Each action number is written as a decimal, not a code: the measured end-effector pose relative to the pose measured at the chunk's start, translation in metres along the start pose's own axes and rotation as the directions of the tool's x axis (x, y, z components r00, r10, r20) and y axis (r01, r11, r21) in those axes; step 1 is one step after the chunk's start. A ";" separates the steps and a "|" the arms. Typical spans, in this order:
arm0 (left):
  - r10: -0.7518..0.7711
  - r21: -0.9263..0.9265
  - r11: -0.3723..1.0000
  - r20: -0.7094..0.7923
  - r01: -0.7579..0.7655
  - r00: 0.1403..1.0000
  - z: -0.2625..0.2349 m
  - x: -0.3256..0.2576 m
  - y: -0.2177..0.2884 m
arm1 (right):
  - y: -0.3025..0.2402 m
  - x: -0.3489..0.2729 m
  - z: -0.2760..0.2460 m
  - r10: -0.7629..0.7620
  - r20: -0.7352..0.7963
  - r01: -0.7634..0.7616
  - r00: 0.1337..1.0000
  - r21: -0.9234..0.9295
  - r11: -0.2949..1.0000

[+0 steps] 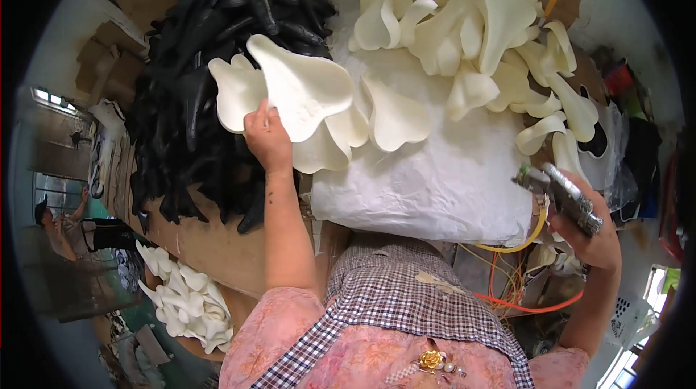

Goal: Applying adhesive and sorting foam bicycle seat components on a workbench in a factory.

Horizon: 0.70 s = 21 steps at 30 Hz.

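Observation:
My left hand [267, 137] grips a stack of cream foam saddle-shaped pieces [301, 88], lifting them at the edge of a heap of black saddle-shaped pieces [210, 77]. My right hand [598, 240] holds a grey metal spray gun [565, 193] with its nozzle pointing left, toward the right end of a white sheet [435, 179]. More cream foam pieces [471, 34] lie piled on the white sheet further back.
Orange and yellow hoses [518, 295] hang below the spray gun. A second heap of cream pieces [185, 302] lies low on the left. Another person [61, 226] stands far left. Cardboard [217, 244] covers the bench under the black pile.

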<state>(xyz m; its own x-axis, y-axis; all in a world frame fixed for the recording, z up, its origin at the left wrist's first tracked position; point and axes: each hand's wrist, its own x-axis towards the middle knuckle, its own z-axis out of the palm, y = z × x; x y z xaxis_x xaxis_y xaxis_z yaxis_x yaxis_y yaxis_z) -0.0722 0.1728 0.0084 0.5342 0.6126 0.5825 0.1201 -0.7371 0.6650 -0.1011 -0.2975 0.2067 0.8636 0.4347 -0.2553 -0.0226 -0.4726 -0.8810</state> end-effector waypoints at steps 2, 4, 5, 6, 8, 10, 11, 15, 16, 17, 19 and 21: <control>-0.074 0.051 0.996 0.020 0.072 0.997 -0.004 0.004 -0.005 | -0.002 0.006 -0.001 0.006 0.042 -0.006 0.999 0.003 1.000; -0.103 0.077 0.992 0.016 0.102 0.995 0.004 -0.003 -0.006 | -0.001 0.017 0.000 -0.023 0.114 0.026 0.993 -0.025 0.999; -0.136 0.072 0.989 0.055 0.132 0.989 0.014 -0.010 -0.004 | 0.001 0.023 0.001 -0.062 0.115 0.059 0.991 0.034 0.998; -0.137 0.048 0.990 0.087 0.133 0.987 0.024 -0.018 -0.001 | 0.005 0.028 0.001 -0.070 0.123 0.064 0.990 0.050 0.997; -0.158 0.108 0.984 0.157 0.142 0.975 0.041 -0.029 0.002 | 0.013 0.035 -0.002 -0.113 0.004 0.109 0.994 0.252 0.962; -0.127 0.130 0.986 0.182 0.104 0.975 0.056 -0.039 0.006 | 0.020 0.036 -0.015 -0.148 -0.003 0.145 0.989 0.208 0.967; -0.131 0.147 0.984 0.234 0.098 0.963 0.061 -0.043 0.008 | 0.024 0.034 -0.020 -0.120 -0.001 0.118 0.993 0.192 0.974; -0.123 0.166 0.984 0.353 0.068 0.927 0.067 -0.052 0.012 | 0.040 0.027 -0.032 -0.043 0.135 0.024 0.990 0.137 0.990; -0.111 0.136 0.989 0.365 0.065 0.924 0.067 -0.054 0.013 | 0.043 0.027 -0.033 -0.037 0.149 0.015 0.988 0.142 0.990; -0.095 0.122 0.991 0.403 0.049 0.910 0.066 -0.055 0.013 | 0.045 0.028 -0.035 -0.038 0.151 0.017 0.988 0.144 0.989; -0.093 0.142 0.989 0.434 0.033 0.896 0.068 -0.053 0.014 | 0.046 0.034 -0.034 -0.153 0.010 0.142 0.988 0.315 0.938; -0.141 0.215 0.976 0.515 0.032 0.846 0.070 -0.046 0.013 | 0.042 0.041 -0.031 -0.172 -0.020 0.169 0.985 0.325 0.931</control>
<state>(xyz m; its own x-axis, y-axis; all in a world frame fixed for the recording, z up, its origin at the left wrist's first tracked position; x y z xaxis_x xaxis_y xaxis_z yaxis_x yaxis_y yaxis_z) -0.0368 0.1156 -0.0424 0.8655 0.4752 0.1582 0.3143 -0.7613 0.5671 -0.0509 -0.3237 0.1717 0.8645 0.4942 -0.0920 -0.0386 -0.1173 -0.9924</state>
